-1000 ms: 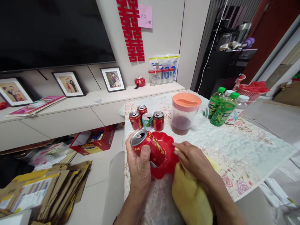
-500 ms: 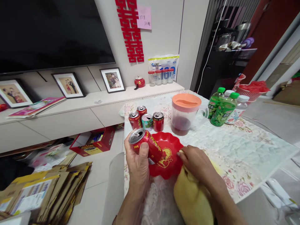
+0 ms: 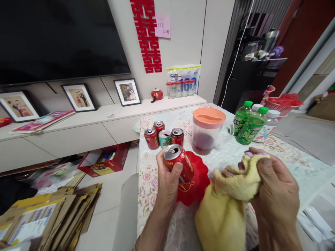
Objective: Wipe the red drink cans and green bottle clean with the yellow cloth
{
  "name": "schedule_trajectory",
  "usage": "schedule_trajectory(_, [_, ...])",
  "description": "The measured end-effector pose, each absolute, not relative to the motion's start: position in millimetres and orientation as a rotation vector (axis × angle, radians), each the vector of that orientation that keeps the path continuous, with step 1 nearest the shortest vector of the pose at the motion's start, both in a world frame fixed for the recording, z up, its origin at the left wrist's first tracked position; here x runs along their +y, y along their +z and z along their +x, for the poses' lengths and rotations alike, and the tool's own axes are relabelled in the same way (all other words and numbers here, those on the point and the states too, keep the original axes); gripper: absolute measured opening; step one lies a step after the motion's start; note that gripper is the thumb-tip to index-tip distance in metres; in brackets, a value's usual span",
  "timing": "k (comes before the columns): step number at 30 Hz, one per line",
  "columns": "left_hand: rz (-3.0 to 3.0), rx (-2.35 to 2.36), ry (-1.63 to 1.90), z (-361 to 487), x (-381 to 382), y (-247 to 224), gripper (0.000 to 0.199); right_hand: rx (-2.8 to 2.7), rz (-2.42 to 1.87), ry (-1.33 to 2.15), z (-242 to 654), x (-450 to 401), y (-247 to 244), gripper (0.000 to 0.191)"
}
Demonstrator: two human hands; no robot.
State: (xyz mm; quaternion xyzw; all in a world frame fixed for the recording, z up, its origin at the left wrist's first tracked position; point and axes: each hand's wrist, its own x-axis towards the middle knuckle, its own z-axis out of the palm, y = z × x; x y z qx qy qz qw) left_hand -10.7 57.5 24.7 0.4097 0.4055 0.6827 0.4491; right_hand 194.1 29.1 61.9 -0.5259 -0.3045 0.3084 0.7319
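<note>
My left hand (image 3: pixel 169 176) is wrapped round an opened red can (image 3: pixel 186 170), tilted a little above the red scalloped plate (image 3: pixel 200 170). At the right, my right hand (image 3: pixel 277 184) grips a yellow cloth (image 3: pixel 225 209), whose lower part hangs down at the table's near edge. Behind the plate stand several cans, among them a green one (image 3: pixel 164 138) and a dark-topped red one (image 3: pixel 177 136). A clear pitcher (image 3: pixel 204 139) with an orange lid holds dark liquid.
Bottles with green caps (image 3: pixel 250 129) and white caps stand at the table's right back. The floral tablecloth (image 3: pixel 277 162) covers the table. Left of it, on the floor, are a red box (image 3: pixel 115 162) and flattened cardboard (image 3: pixel 68 209). Glass jars (image 3: pixel 181 89) line the white ledge.
My right hand has moved right and lifted part of the yellow cloth, away from the plate. My left hand has shifted right with the red can, which is now more upright.
</note>
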Motion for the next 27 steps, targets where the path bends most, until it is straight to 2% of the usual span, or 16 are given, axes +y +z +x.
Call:
schedule_trajectory(4, [1.009, 0.834, 1.573, 1, 47, 15, 0.075, -0.806, -1.107, 0.876, 173, 36, 53, 0.045])
schedule_trajectory(10, [1.112, 0.807, 1.570, 11, 38, 19, 0.082, -1.249, -1.038, 0.381, 141, 33, 37, 0.033])
schedule_trajectory(15, [1.148, 0.871, 1.677, 11, 37, 20, 0.074, -1.571, -0.973, 0.082, 132, 30, 29, 0.044])
schedule_trajectory(18, [1.120, 0.844, 1.590, 10, 33, 17, 0.069, -1.550, -1.034, 0.217, 135, 36, 30, 0.037])
schedule_trajectory(20, [1.115, 0.792, 1.564, 12, 31, 13, 0.068, -1.443, -1.069, 0.441, 139, 40, 33, 0.032])
schedule_trajectory(24, [1.201, 0.728, 1.553, 16, 29, 9, 0.069, -1.189, -1.097, 0.969, 149, 43, 41, 0.037])
schedule_trajectory(27, [1.293, 0.740, 1.525, 17, 26, 10, 0.069, -1.091, -1.108, 0.990, 149, 40, 42, 0.040])
